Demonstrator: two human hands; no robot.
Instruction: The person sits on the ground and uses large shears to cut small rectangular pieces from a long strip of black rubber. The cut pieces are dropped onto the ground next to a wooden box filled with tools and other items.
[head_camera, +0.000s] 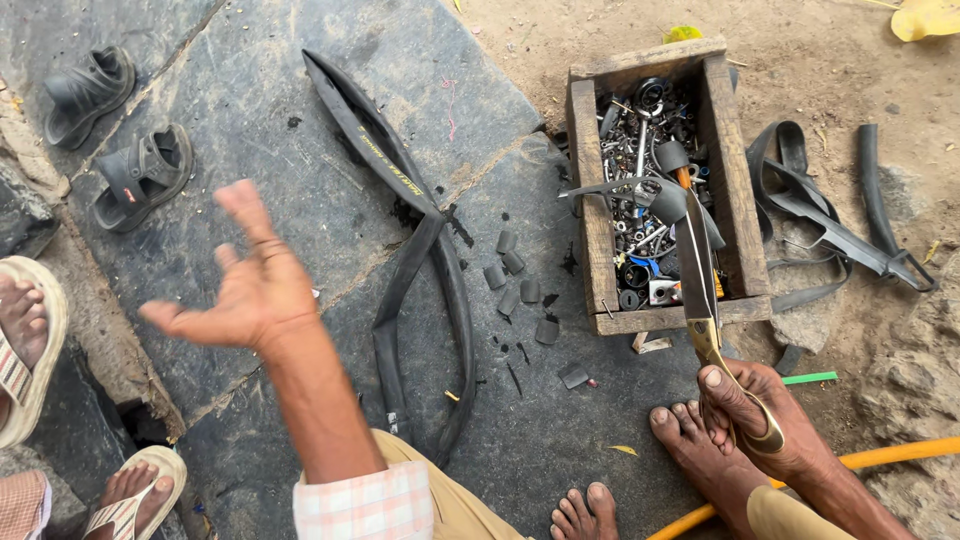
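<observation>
My left hand (245, 285) is lifted above the stone floor, palm open and fingers spread, holding nothing. My right hand (752, 412) grips the brass handles of large scissors (697, 262); their blades point away from me over the near end of a wooden box (592, 230). A flat black inner tube (415, 235) lies looped on the dark stone slab (250, 100) between my hands. Several small cut rubber pieces (512, 280) are scattered between the tube and the box. My bare feet (690, 440) rest just below the box.
The box holds several nuts, bolts and metal parts (640, 140). Black rubber strips (820, 215) lie on the dirt to its right. An orange hose (890, 455) runs at the lower right. Two dark sandals (120, 130) sit at the upper left. Another person's sandalled feet (25, 340) are at the left edge.
</observation>
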